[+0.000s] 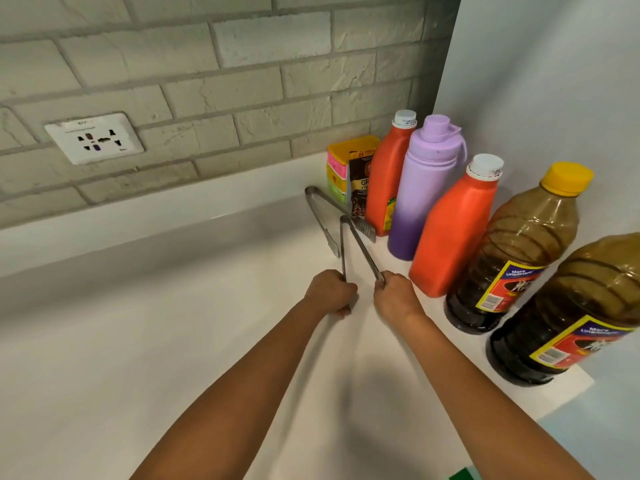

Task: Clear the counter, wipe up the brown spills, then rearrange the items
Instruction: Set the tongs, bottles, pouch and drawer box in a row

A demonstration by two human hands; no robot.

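The white counter (pixel 173 341) shows no brown spills anywhere in view, so the wiping looks finished, and the work appears to be well into the rearranging stage. Along the side wall at three o'clock stands a tidy row: two brown bottles with yellow-bordered labels (pixel 512 271) nearest the camera, then an orange bottle with a white cap (pixel 453 230), a lilac flask (pixel 422 188), a second orange bottle (pixel 386 178), and, in the corner at one o'clock, a dark coffee pouch (pixel 360 188) in front of a yellow box (pixel 341 168). One pair of metal tongs (pixel 323 216) lies on the counter at twelve o'clock from the hands, its arms spread toward the camera, one tip just beside the base of the far orange bottle. What seems left is placing the second pair of tongs (pixel 356 247).

Both forearms reach forward from six o'clock, roughly parallel and close together. The left hand (pixel 330 292) is curled into a fist round the end of one arm of the second tongs; the right hand (pixel 394 296) is likewise closed round the end of the other arm. The hinge end points away toward twelve o'clock, near the tips of the lying pair; I cannot tell whether they touch. The held tongs sit low over the counter, just beside the near orange bottle, arms spread apart between the two fists.
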